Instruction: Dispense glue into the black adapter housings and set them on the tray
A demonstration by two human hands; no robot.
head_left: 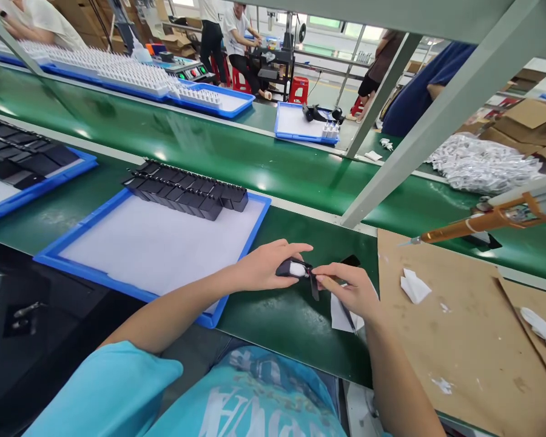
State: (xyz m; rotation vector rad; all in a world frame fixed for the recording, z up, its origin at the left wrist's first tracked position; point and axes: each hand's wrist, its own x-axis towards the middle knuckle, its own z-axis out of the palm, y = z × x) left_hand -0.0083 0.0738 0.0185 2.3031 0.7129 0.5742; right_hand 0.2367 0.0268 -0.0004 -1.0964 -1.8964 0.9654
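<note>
My left hand (269,266) is closed around a small black plastic housing (282,267) with a white block (297,269) inside. It holds the housing on its side above the green bench (273,340). At the housing's right end, the fingertips of my right hand (352,288) are pinched together; what lies between them is too small to tell. A thin dark flap (315,287) hangs from that end. Below my right hand lie a white paper (339,318) and a slim dark pointed tool (349,320), probably tweezers. Partly hidden behind the hand is a flat black piece (350,261).
To the left, a blue tray (86,276) bears rows of black housings (182,191); another blue tray (36,197) sits beyond it. Cardboard (455,340) with paper scraps is at right, under an orange-brown dispenser (477,226). A slanted metal post (437,115) stands ahead.
</note>
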